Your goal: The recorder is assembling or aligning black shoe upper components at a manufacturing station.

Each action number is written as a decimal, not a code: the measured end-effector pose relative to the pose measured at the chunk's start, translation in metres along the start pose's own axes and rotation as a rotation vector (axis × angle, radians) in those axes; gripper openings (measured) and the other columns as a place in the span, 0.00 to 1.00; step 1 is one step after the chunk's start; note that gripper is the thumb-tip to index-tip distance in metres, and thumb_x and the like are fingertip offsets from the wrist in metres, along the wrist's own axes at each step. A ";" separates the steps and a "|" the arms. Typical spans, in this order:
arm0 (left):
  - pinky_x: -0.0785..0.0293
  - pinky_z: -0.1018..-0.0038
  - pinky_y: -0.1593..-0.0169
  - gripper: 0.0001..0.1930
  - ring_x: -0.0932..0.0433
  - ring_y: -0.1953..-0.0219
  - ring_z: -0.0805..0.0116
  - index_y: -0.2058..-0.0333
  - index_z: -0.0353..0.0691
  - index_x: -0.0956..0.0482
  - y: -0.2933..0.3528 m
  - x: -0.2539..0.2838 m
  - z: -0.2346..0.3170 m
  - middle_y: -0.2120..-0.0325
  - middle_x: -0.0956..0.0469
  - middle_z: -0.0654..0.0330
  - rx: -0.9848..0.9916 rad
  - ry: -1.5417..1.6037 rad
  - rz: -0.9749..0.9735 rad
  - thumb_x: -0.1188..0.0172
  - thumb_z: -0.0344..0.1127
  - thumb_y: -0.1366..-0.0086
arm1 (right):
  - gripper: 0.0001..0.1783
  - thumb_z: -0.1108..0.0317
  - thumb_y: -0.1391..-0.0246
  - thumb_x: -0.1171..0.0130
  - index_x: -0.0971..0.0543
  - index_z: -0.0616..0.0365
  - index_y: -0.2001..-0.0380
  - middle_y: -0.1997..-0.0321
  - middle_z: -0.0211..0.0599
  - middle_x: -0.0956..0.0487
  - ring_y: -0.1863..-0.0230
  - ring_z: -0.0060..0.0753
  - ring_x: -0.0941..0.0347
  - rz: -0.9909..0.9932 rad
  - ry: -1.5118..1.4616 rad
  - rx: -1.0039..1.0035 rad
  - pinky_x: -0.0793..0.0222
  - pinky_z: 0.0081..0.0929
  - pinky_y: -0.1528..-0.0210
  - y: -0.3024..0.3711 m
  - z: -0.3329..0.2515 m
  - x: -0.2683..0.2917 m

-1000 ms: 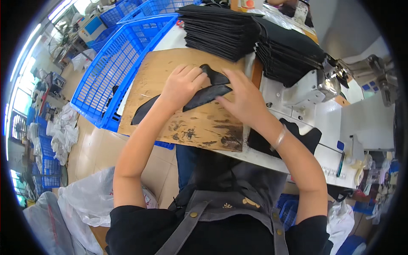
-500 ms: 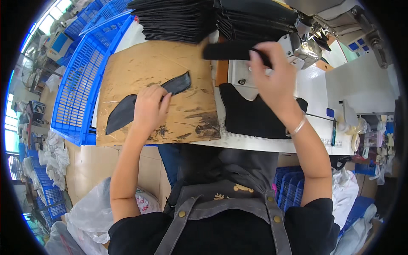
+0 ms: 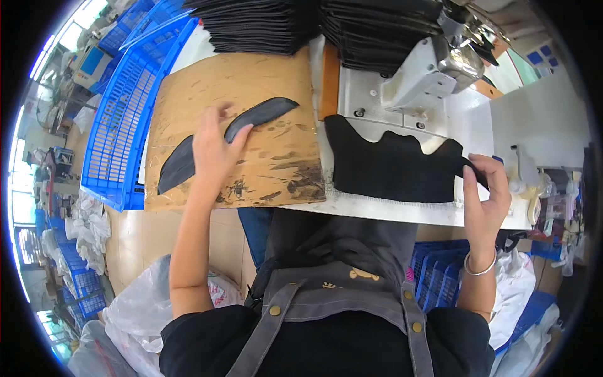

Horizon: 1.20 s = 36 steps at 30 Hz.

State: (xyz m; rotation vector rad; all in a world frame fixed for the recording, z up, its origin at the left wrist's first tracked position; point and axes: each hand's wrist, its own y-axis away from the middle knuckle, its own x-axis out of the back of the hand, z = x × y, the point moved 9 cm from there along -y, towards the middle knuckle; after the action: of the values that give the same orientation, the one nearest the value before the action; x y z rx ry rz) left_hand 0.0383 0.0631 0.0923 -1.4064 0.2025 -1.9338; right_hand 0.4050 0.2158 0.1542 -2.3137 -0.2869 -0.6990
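My left hand is over the cardboard sheet, fingers apart and slightly blurred, the thumb at the edge of a curved black piece. Another dark section shows on the hand's other side; my hand hides whether the two join. At the right, my right hand pinches the end of a black fabric piece between thumb and fingers. That end meets the wavy-edged black fabric lying flat on the white table; I cannot tell whether it is a separate piece.
A white sewing machine stands beyond the black fabric. Stacks of black pieces lie along the back. A blue plastic basket flanks the cardboard on the left. A ruler strip runs near the table's front edge.
My right hand has come down and right from above the machine bed to the right end of the black fabric. My left fingers have lifted and shifted slightly; the curved piece's far end now looks pointed.
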 end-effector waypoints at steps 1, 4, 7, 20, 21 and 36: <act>0.33 0.64 0.53 0.18 0.27 0.58 0.54 0.56 0.39 0.27 0.000 0.009 0.008 0.64 0.26 0.54 -0.057 -0.034 0.080 0.35 0.31 0.46 | 0.07 0.80 0.50 0.40 0.24 0.64 0.66 0.69 0.34 0.22 0.67 0.22 0.25 -0.049 -0.068 -0.057 0.29 0.18 0.60 0.000 0.004 -0.002; 0.34 0.62 0.50 0.22 0.27 0.56 0.52 0.52 0.38 0.27 -0.001 0.019 0.040 0.58 0.25 0.53 -0.186 -0.025 0.145 0.36 0.38 0.44 | 0.08 0.82 0.53 0.38 0.26 0.64 0.70 0.68 0.34 0.21 0.69 0.19 0.26 -0.159 -0.255 -0.159 0.30 0.17 0.65 0.004 0.000 -0.015; 0.34 0.63 0.49 0.22 0.27 0.55 0.53 0.53 0.38 0.26 -0.001 0.002 0.110 0.55 0.24 0.53 -0.361 0.314 -0.087 0.34 0.39 0.45 | 0.10 0.82 0.54 0.37 0.28 0.62 0.71 0.68 0.35 0.21 0.69 0.18 0.26 -0.273 -0.418 -0.161 0.29 0.16 0.63 0.004 -0.014 -0.033; 0.28 0.60 0.56 0.28 0.23 0.62 0.45 0.63 0.30 0.19 0.031 -0.136 0.175 0.68 0.21 0.43 -0.110 0.397 -0.881 0.32 0.52 0.50 | 0.16 0.80 0.49 0.39 0.26 0.64 0.56 0.60 0.30 0.22 0.61 0.17 0.27 -0.644 -0.370 -0.675 0.25 0.16 0.65 0.044 0.081 -0.080; 0.28 0.60 0.56 0.28 0.23 0.62 0.45 0.63 0.30 0.19 0.032 -0.138 0.175 0.68 0.21 0.43 -0.110 0.403 -0.887 0.32 0.52 0.50 | 0.16 0.80 0.50 0.39 0.26 0.64 0.57 0.61 0.29 0.22 0.62 0.16 0.27 -0.667 -0.319 -0.594 0.27 0.15 0.64 0.042 0.078 -0.080; 0.31 0.61 0.50 0.31 0.26 0.55 0.48 0.58 0.32 0.21 0.039 -0.135 0.178 0.61 0.22 0.46 -0.207 0.352 -0.841 0.33 0.56 0.50 | 0.18 0.76 0.54 0.34 0.24 0.64 0.58 0.64 0.32 0.20 0.66 0.16 0.28 -0.652 -0.306 -0.473 0.31 0.17 0.61 0.042 0.068 -0.084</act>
State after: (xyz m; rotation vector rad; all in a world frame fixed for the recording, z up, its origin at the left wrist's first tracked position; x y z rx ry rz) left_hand 0.2311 0.1694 0.0385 -1.3890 -0.0480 -2.9255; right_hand 0.3790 0.2301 0.0421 -2.7951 -1.1615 -0.7735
